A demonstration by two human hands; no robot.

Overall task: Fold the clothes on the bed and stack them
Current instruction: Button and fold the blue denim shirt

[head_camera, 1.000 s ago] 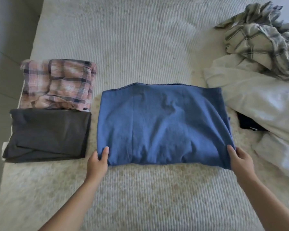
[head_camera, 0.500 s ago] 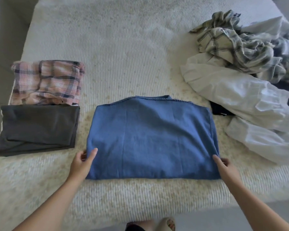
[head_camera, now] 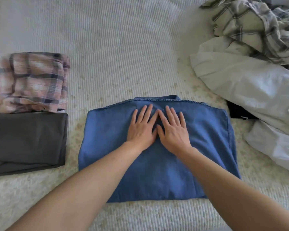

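**Both palms flat on the folded blue garment**

In the middle of the frame, slightly below centre, a folded blue garment [head_camera: 198,147] lies on the cream ribbed bed cover [head_camera: 123,47]. It forms a rough rectangle, with a stitched hem running along its upper edge and a small notch in that edge near the middle.

The left hand [head_camera: 143,126] and the right hand [head_camera: 173,129] rest side by side on the upper middle of the blue garment, palms down. The fingers of both are straight and slightly spread, pointing toward the top of the frame; neither hand grips or pinches anything. The thumbs and index fingers of the two hands touch or nearly touch each other. Both bare forearms run in from the bottom of the frame and cross over the lower part of the garment.

At the left edge of the frame lie two folded pieces: a pink plaid garment [head_camera: 32,82] above and a dark grey garment [head_camera: 27,140] just below it, their edges touching. Both sit just beside the blue garment, with a strip of bed cover between.

In the upper right of the frame is an unfolded heap: a green-grey plaid shirt [head_camera: 250,25] on top, a white garment [head_camera: 250,80] spreading below it, and a small dark item [head_camera: 238,112] peeking out from under the white cloth, close to the blue garment's upper right corner
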